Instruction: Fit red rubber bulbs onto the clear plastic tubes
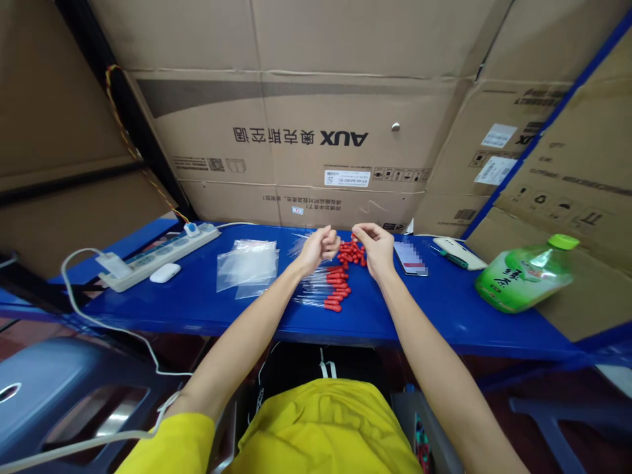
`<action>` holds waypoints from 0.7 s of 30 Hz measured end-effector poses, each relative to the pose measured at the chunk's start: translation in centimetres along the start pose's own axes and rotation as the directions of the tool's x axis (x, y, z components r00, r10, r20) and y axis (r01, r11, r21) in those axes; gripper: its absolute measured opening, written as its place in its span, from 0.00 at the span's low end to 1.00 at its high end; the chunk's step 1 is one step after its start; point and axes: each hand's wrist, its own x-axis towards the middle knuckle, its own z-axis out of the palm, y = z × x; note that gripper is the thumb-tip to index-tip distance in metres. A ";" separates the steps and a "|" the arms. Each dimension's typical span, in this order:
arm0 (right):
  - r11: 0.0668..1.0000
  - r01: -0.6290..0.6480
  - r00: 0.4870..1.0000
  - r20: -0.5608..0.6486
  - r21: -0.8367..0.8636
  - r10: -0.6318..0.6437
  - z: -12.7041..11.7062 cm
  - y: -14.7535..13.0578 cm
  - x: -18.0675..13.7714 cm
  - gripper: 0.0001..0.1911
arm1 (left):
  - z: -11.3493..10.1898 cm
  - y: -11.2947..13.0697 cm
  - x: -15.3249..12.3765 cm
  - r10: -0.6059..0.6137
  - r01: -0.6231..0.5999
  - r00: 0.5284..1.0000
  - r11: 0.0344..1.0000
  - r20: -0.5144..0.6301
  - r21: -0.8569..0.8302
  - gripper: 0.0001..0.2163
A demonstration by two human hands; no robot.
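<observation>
My left hand [320, 250] is curled closed above the table; whether a thin tube is in it I cannot make out. Between the thumb and fingertips of my right hand [378, 247] is a red rubber bulb [353, 236], only partly showing. Loose red bulbs [351, 253] lie in a pile below and between both hands. Closer to me, several glass droppers [320, 289] with red bulbs lie side by side, bulb ends to the right. Behind my left hand, bare glass tubes [299, 245] lie on the table, partly hidden by it.
Clear plastic bags [249, 263] lie on the blue table [197, 309], left of the droppers. Further left are a power strip [158, 257] and a white case [165, 272]. To the right are a phone [411, 258], a green-handled tool [454, 259] and a green bottle [523, 276]. Cardboard [306, 105] walls the back.
</observation>
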 end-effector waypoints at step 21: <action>0.993 0.085 0.988 0.134 -0.082 -0.073 0.7 -0.8 -1.1 0.14 | -0.2 0.6 0.2 0.187 -0.177 0.980 0.976 -0.074 0.125 0.06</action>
